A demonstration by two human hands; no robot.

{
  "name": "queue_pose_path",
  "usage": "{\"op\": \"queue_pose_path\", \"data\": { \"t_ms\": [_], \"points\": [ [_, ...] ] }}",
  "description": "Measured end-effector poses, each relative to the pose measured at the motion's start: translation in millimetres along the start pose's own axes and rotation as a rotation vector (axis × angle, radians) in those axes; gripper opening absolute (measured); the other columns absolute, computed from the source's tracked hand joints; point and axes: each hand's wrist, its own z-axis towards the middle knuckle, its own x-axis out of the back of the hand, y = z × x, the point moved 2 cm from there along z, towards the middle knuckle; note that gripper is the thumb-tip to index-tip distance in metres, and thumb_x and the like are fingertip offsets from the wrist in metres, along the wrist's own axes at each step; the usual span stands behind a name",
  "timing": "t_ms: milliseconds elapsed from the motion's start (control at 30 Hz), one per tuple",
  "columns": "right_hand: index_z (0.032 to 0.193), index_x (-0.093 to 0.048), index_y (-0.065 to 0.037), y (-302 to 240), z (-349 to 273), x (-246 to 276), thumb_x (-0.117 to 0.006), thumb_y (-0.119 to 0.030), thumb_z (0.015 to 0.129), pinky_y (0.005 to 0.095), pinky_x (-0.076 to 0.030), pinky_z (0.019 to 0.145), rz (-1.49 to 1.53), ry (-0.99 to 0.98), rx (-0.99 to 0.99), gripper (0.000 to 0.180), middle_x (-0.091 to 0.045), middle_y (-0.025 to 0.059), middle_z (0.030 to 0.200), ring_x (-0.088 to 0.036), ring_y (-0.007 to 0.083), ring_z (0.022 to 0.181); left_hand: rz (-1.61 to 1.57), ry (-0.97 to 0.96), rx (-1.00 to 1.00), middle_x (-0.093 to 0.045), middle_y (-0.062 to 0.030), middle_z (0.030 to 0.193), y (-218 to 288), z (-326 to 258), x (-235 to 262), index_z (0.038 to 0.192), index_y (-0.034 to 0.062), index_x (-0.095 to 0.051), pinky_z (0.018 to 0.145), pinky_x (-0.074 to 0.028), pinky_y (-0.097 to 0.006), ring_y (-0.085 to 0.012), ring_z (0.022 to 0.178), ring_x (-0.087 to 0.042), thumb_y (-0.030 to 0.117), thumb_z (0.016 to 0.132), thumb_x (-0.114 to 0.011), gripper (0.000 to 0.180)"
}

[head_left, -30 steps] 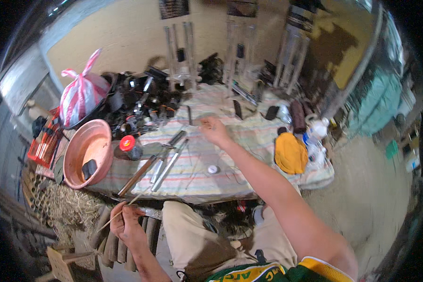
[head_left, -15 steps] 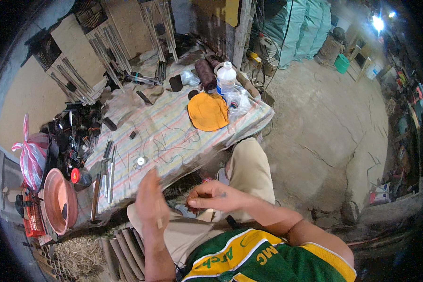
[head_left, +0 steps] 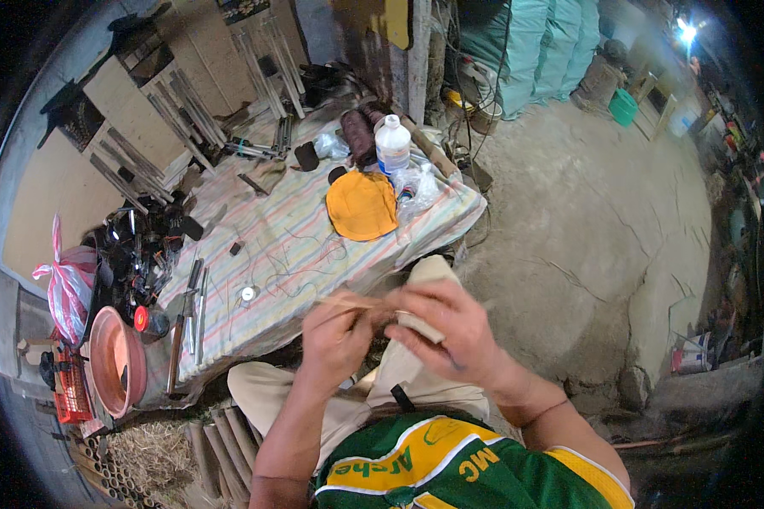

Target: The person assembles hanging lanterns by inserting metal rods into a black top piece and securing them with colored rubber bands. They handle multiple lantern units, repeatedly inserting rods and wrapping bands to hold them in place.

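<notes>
Hands meet over the lap in the head view, just in front of the striped cloth on the worktop [head_left: 263, 280]. The left hand [head_left: 335, 339] pinches the end of a thin pale strip [head_left: 348, 303] with its fingers closed around it; the strip runs across to the right hand [head_left: 450, 327], which is curled over its other end, so the strip lies between the two, touching both. Whether the right hand also grips something else beneath its fingers cannot be told.

Beyond the hands on the worktop lies a round orange cap [head_left: 361, 206], and just past it stands a clear plastic bottle [head_left: 392, 144] with a white cap and a pale label, a crumpled clear bag [head_left: 416, 188] beside it. Far to the left of the left hand sit a terracotta-coloured bowl [head_left: 110, 360], a red round lid [head_left: 142, 319], a pink-and-white striped plastic bag [head_left: 66, 284] and a red crate [head_left: 70, 392]. Well beyond the right hand, tall teal sacks [head_left: 526, 42] stand against the wall.
</notes>
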Motion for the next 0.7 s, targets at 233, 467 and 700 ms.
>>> {"op": "queue_pose_path", "data": {
  "t_ms": [233,467,700],
  "points": [
    [0.099,-0.067,-0.001,77.9,30.7,39.6,-0.070,-0.010,0.085,0.0367,-0.051,0.070,-0.010,-0.102,-0.174,0.018,-0.066,0.0146,0.090,-0.065,0.0283,0.081,-0.032,-0.207,0.188,-0.067,-0.0183,0.090,-14.3,56.8,-81.2,0.099,-0.0033,-0.066,0.069,-0.051,-0.039,-0.0340,0.079,-0.065,0.009,0.083,-0.070,0.021],
    [0.095,-0.071,-0.002,260.8,58.4,44.1,-0.069,-0.017,0.083,0.0410,-0.052,0.069,-0.284,-0.148,-0.484,0.020,-0.070,0.0185,0.085,-0.067,0.0345,0.077,-0.116,-0.394,0.080,-0.068,-0.0168,0.094,6.1,48.4,-71.3,0.106,-0.0002,-0.066,0.070,-0.052,-0.038,-0.0325,0.081,-0.066,0.017,0.086,-0.071,0.026],
    [0.092,-0.070,-0.007,332.2,62.8,-8.5,-0.067,-0.021,0.082,0.0479,-0.053,0.073,-0.772,-0.335,-0.564,0.018,-0.070,0.0164,0.085,-0.067,0.0372,0.083,-0.060,-0.250,-0.152,-0.070,-0.0091,0.086,55.1,60.1,7.1,0.097,0.0015,-0.069,0.066,-0.055,-0.034,-0.0249,0.075,-0.069,0.013,0.082,-0.072,0.019]
  ]
}}
